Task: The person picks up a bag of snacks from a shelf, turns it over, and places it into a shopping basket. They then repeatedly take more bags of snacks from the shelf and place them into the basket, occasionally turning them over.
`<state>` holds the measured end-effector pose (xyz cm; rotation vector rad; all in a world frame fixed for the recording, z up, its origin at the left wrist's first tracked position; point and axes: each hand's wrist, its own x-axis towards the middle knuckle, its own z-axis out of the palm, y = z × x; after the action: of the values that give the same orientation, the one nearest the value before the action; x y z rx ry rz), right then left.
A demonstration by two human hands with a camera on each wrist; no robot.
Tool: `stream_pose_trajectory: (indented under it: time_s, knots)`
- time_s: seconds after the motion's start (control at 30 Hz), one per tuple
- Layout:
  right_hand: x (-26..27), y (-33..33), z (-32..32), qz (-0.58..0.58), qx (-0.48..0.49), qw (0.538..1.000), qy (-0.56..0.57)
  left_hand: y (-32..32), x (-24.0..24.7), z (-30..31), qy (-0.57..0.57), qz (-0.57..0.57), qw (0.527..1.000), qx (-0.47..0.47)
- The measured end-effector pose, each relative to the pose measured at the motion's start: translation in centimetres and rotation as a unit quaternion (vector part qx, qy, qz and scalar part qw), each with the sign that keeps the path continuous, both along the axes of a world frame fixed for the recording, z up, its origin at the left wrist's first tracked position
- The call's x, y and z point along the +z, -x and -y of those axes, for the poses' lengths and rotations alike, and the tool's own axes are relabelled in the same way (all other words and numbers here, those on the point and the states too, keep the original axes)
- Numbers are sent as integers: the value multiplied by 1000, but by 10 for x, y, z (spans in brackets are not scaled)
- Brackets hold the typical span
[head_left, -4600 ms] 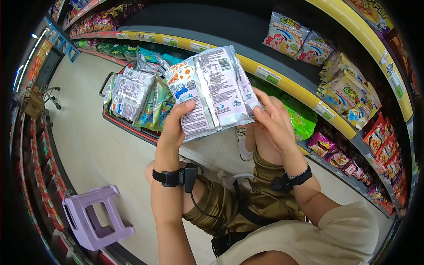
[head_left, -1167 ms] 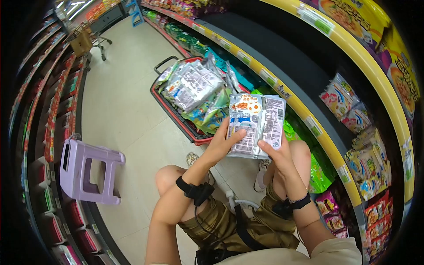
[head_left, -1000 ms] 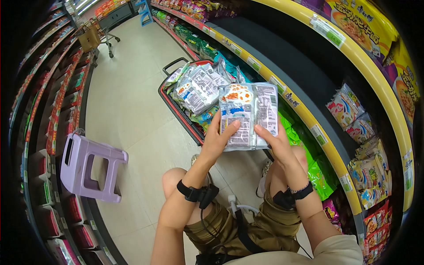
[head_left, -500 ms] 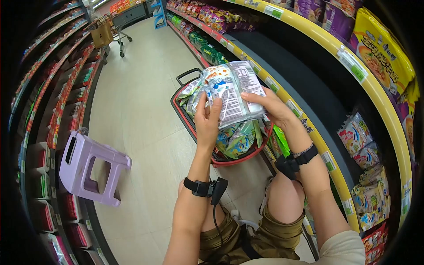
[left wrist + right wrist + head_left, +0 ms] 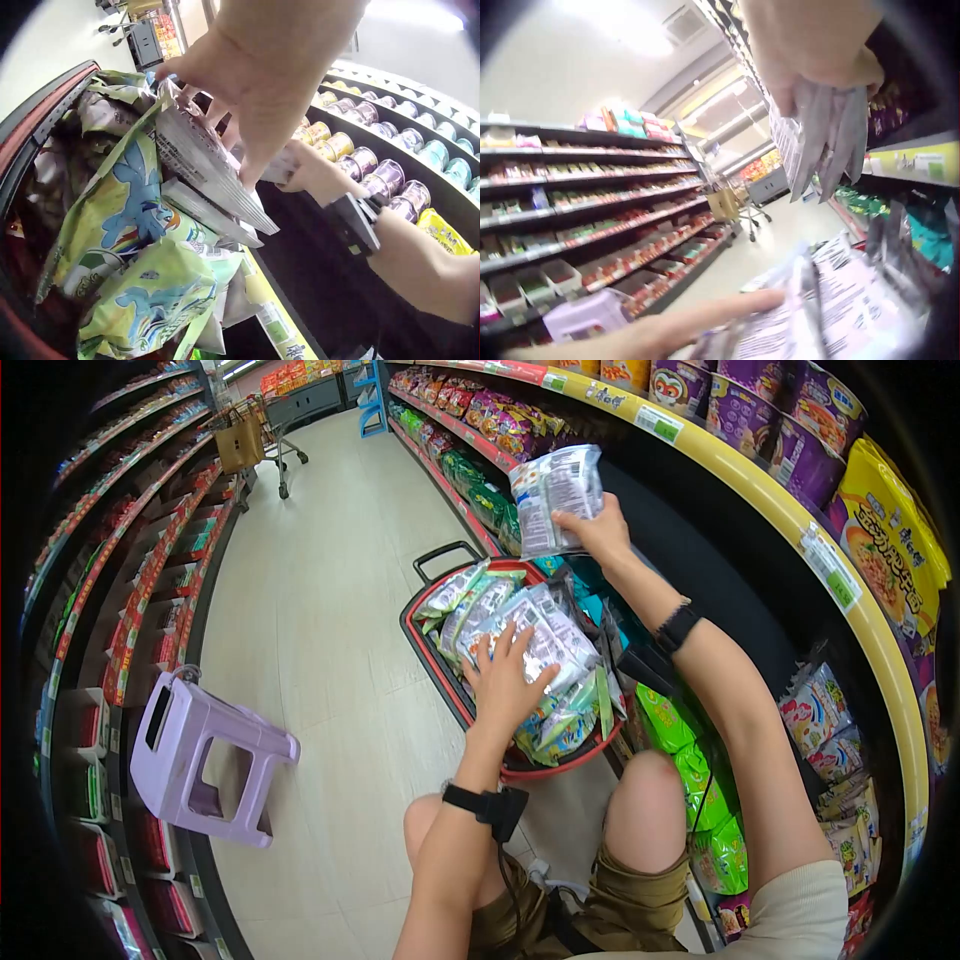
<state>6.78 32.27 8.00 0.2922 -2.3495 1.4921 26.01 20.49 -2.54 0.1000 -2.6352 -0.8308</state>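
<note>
My right hand [image 5: 603, 532] grips a small stack of silver-backed snack bags [image 5: 543, 490], raised over the shelf edge beyond the basket. In the right wrist view, those snack bags [image 5: 810, 142] hang side by side below the hand. My left hand [image 5: 508, 688], fingers spread, rests on a printed silver snack bag [image 5: 555, 630] atop the pile. That pile fills a black shopping basket with a red rim [image 5: 432, 678] on the floor. Seen from the left wrist, green snack bags [image 5: 142, 202] with blue ponies lie beside the silver ones.
A lilac step stool [image 5: 215, 750] stands on the aisle floor at left. Shelving with a yellow edge [image 5: 740, 470] curves along the right, bearing noodle cups [image 5: 745, 410] and bright green packs [image 5: 705, 785] low down. A shopping cart holding a brown bag [image 5: 240, 442] stands farther off.
Both hands held the bags over my lap, then carried them forward to the basket. The left hand has let go and settled on the pile; the right has lifted the bags up and away.
</note>
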Motion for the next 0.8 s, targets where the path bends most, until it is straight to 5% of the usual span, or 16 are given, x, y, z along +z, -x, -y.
stream_pose_trajectory:
  time_s: [0.07,0.23,0.3,0.4,0.67,0.8]
  knots:
    - [-1,20,15,-41,-38,983,-174,1,0,0,-12,5,1000,0]
    - [-36,54,48,-97,-27,949,-299,5,5,6,-7,-7,1000,4]
    - [-60,65,58,-66,-2,898,-436,7,10,11,-34,7,999,-19]
    - [-83,77,65,142,253,804,-518,11,11,14,-43,-14,999,-14]
    - [-37,59,30,84,273,866,-410,22,4,13,-71,-60,996,13]
    - [4,-3,-24,26,302,896,-324,21,8,7,-52,-86,994,48]
